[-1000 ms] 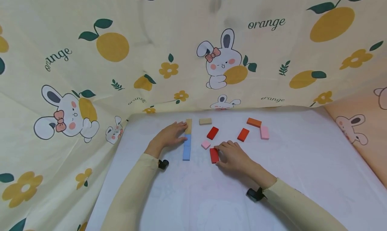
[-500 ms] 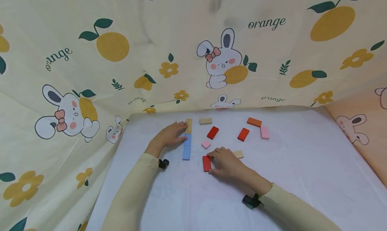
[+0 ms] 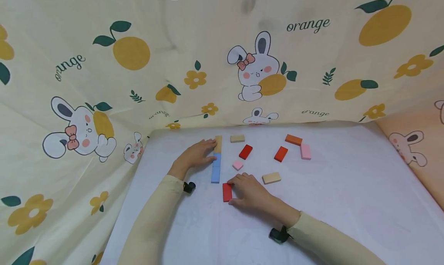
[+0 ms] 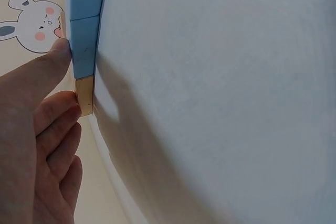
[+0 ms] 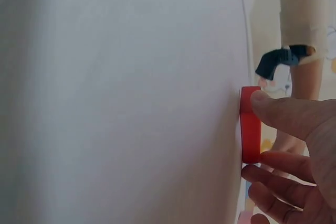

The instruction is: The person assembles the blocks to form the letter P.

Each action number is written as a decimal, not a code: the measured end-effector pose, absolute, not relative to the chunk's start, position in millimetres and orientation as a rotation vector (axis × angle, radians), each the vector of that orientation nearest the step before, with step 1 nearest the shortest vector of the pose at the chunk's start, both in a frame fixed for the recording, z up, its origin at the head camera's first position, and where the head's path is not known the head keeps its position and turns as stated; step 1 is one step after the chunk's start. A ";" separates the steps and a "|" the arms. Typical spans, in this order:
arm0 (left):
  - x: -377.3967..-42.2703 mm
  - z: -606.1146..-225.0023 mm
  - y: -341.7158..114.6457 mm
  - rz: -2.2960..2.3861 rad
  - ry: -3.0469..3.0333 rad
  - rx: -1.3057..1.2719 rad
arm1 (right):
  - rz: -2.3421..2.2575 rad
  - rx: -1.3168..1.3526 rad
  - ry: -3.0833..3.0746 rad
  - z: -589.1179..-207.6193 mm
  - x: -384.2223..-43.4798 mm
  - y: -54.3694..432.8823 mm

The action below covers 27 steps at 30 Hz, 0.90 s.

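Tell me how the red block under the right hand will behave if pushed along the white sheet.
The red block looks like a flat, rigid slab, so it should slide, not roll or tip. The right hand grips it easily, suggesting it's light. The white sheet looks soft, so some drag is likely.

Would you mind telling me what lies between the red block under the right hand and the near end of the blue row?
Only bare white tabletop; the head view shows red block apart from blue row.

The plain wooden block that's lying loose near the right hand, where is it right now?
In the head view, the wooden block lies flat on the white table, just right of the right hand, below the red block.
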<state>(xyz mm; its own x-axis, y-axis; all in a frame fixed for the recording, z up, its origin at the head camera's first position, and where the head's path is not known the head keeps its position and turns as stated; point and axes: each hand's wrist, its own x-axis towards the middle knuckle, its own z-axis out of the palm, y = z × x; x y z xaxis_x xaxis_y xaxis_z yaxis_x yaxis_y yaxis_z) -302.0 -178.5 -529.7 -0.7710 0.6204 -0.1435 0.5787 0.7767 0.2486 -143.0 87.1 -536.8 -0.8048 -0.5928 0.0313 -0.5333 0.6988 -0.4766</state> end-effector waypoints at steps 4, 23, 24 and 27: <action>-301.8 -528.9 -178.2 0.295 2.753 0.952 | -0.750 -0.930 2.783 -537.4 -140.5 78.9; -303.2 -531.3 -178.3 0.297 2.762 0.989 | -0.815 -0.878 2.771 -535.5 -136.4 59.2; -303.1 -531.2 -178.4 0.291 2.761 0.987 | -0.828 -0.871 2.762 -535.4 -136.4 58.0; -302.4 -530.2 -178.8 0.295 2.759 0.988 | -0.873 -0.833 2.731 -534.2 -136.0 54.2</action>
<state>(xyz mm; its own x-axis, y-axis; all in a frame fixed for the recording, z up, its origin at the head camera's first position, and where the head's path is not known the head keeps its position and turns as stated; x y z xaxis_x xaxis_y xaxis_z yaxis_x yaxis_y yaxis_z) -302.4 -178.8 -530.2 -0.7577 0.6422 -0.1161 0.6031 0.7570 0.2515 -136.0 54.2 -534.2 -0.8331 -0.5528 0.0204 -0.4622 0.6754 -0.5746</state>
